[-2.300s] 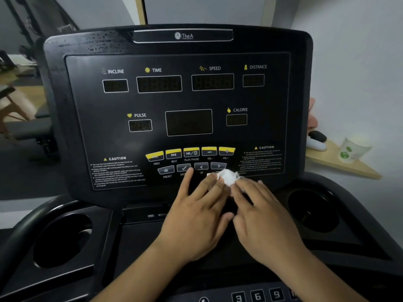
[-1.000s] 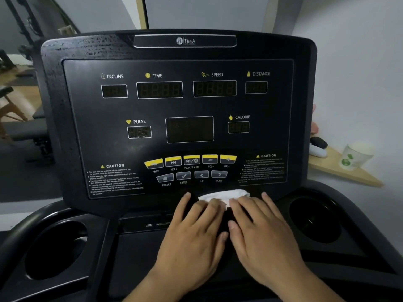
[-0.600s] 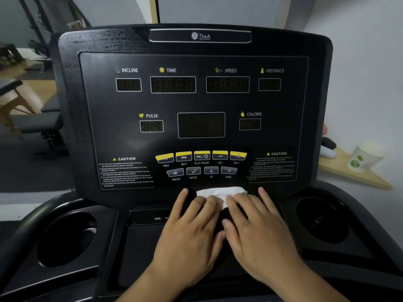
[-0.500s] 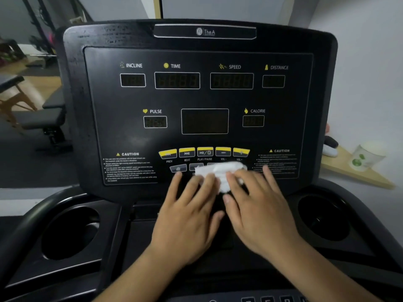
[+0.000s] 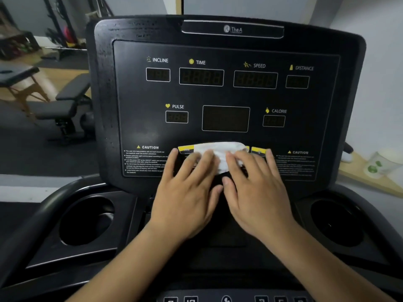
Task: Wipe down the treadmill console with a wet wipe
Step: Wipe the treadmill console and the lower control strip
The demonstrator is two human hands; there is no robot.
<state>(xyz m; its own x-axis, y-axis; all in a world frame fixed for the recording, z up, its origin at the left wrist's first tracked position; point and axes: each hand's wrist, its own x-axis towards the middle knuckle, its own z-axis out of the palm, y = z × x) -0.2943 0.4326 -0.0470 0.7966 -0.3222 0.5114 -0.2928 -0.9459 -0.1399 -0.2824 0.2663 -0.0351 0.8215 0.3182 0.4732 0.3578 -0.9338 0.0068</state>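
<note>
The black treadmill console (image 5: 226, 94) fills the view, with dark displays labelled incline, time, speed, distance, pulse and calorie. A white wet wipe (image 5: 218, 150) lies flat over the row of yellow buttons. My left hand (image 5: 187, 190) and my right hand (image 5: 255, 188) lie side by side, fingers spread, pressing the wipe against the panel from below. Fingertips cover the wipe's lower edge and the grey button row is hidden under the hands.
Round cup holders sit at the lower left (image 5: 87, 221) and lower right (image 5: 337, 223) of the console. A paper cup (image 5: 380, 164) stands on a wooden shelf at the right wall. A black workout bench (image 5: 67, 101) stands behind on the left.
Both hands have slid the wipe upward, from the console's bottom edge over the grey buttons to the yellow button row. The wipe went from bunched to spread flat.
</note>
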